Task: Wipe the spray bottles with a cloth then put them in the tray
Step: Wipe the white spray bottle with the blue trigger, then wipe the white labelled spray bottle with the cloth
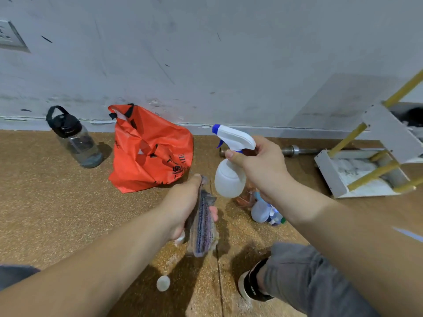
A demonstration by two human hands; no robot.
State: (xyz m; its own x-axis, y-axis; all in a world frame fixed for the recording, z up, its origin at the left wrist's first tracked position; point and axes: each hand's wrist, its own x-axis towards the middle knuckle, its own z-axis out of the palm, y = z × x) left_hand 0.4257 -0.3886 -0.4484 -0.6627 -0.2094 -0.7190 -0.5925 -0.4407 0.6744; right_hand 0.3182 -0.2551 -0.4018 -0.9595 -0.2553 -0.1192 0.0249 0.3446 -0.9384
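In the head view, the right hand (259, 167) is closed around the neck of a white spray bottle (229, 180), just under its blue-and-white trigger head, and holds it upright in the air, nozzle pointing left. The left hand (183, 202) grips a striped grey-blue cloth (203, 225), fingers curled round it so that it hangs down below the fist, just beside the bottle's lower body; whether the two touch I cannot tell.

More small bottles (264, 212) lie in a cluster on the brown floor (57, 213) under the right forearm. The white tray (329, 177), part of a rack with yellow rods, sits further right by the wall. An orange plastic bag (148, 154) and a dark-capped water jug (73, 138) stand well to the left, and a small round cap (163, 283) lies near the person's shoe (249, 287).

The step in hand looks like the wipe itself. To do it well, spread the bunched cloth over the palm, wrap it around the rounded body and turn the bottle by its neck, keeping fingers off the trigger. The head and neck under the right hand probably need a regrip lower down before the bottle goes right to the tray.
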